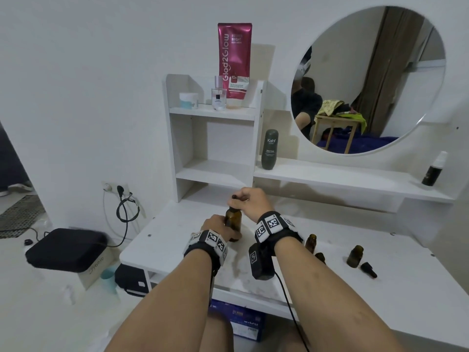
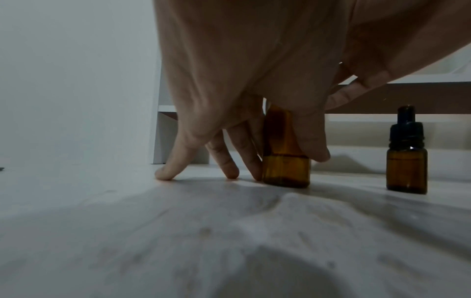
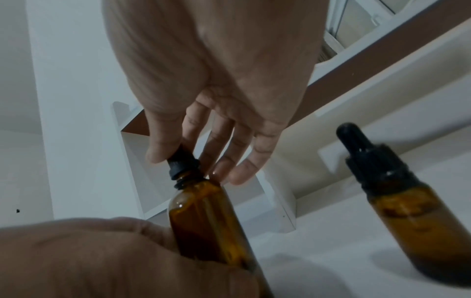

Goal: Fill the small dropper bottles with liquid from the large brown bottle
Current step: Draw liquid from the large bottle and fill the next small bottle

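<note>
The large brown bottle (image 1: 233,219) stands upright on the white tabletop (image 1: 177,250), and my left hand (image 1: 215,226) grips its lower body. The thumb (image 2: 313,145) and fingers (image 2: 251,153) wrap the glass (image 2: 285,165). My right hand (image 1: 250,199) pinches the black dropper cap (image 3: 184,163) at the bottle's neck, where some thread shows just below the cap. A small capped dropper bottle (image 3: 407,217) stands to the right. More small brown bottles (image 1: 354,255) stand further right, one (image 1: 311,241) partly behind my right wrist.
A loose black dropper cap (image 1: 368,269) lies by the rightmost small bottle. A white shelf unit (image 1: 213,138) rises right behind the hands, with a low shelf (image 1: 342,179) carrying a dark Kahf bottle (image 1: 269,153) and a spray bottle (image 1: 432,171). A round mirror (image 1: 368,80) hangs above.
</note>
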`<state>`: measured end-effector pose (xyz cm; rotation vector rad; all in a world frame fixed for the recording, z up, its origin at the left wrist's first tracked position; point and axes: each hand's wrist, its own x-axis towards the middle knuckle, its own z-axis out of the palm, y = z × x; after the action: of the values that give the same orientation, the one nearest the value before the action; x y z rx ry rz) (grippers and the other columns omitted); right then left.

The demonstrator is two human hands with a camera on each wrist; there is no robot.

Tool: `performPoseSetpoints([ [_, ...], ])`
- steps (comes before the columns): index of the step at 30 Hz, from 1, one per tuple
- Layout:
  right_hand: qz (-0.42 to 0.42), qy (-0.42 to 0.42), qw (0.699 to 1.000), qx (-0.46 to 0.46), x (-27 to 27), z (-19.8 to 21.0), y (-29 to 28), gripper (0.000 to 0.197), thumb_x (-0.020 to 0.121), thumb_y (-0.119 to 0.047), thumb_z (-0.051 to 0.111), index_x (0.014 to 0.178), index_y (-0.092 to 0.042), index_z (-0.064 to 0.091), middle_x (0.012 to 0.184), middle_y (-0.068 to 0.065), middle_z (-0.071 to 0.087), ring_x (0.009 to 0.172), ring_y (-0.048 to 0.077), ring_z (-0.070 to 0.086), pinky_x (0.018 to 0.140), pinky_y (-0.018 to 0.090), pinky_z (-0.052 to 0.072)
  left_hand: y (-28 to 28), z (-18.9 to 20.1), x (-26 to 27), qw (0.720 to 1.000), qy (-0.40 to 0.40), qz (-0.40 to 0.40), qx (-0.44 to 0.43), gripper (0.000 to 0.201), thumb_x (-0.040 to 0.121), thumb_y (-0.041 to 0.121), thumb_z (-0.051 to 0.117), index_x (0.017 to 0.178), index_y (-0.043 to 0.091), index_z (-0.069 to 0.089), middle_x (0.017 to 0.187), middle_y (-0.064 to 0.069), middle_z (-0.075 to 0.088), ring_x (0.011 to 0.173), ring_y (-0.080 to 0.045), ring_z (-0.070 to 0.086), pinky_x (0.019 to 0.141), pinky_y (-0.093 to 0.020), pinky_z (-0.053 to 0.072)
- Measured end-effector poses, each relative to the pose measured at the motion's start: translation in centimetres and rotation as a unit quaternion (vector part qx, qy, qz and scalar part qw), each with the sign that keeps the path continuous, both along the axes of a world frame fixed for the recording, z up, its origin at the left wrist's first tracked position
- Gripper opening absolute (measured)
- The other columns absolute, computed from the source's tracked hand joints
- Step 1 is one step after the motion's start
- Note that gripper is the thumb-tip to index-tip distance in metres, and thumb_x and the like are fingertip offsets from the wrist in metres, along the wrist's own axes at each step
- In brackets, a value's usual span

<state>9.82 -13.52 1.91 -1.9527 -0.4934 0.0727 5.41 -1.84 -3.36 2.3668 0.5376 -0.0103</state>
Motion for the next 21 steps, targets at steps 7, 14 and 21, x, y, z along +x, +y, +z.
performPoseSetpoints([
  [7,-0.015,0.004,0.998,0.061,0.2,-0.8,0.1,0.011,0.082,-0.012,0.077,0.074,-0.012,0.069,0.073,-0.002,0.068,0.066,0.005,0.061,0.063,0.011,0.047,0.0,-0.2,0.2,1.0,-0.004,0.01,-0.008,0.033,0.066,0.036,0.085,0.085,0.02,0.063,0.086,-0.002,0.064,0.079,-0.021,0.06,0.068,-0.025,0.045],
  [14,-0.025,0.019,0.995,0.094,0.5,-1.2,0.4,0.007,0.082,-0.011,0.077,0.081,-0.008,0.071,0.075,-0.002,0.069,0.068,0.006,0.062,0.063,0.013,0.047,0.0,-0.1,0.2,1.0,-0.003,0.006,-0.019,0.032,0.067,0.034,0.084,0.087,0.019,0.064,0.087,-0.002,0.065,0.08,-0.022,0.06,0.069,-0.026,0.046],
  [21,-0.04,-0.017,0.994,0.096,0.4,-1.6,0.6,0.014,0.083,-0.012,0.075,0.073,-0.008,0.068,0.078,0.006,0.071,0.071,0.012,0.063,0.067,0.017,0.051,0.1,-0.2,0.2,0.999,-0.003,0.005,-0.032,0.032,0.066,0.033,0.084,0.089,0.019,0.067,0.089,-0.004,0.068,0.083,-0.023,0.064,0.074,-0.028,0.051],
])
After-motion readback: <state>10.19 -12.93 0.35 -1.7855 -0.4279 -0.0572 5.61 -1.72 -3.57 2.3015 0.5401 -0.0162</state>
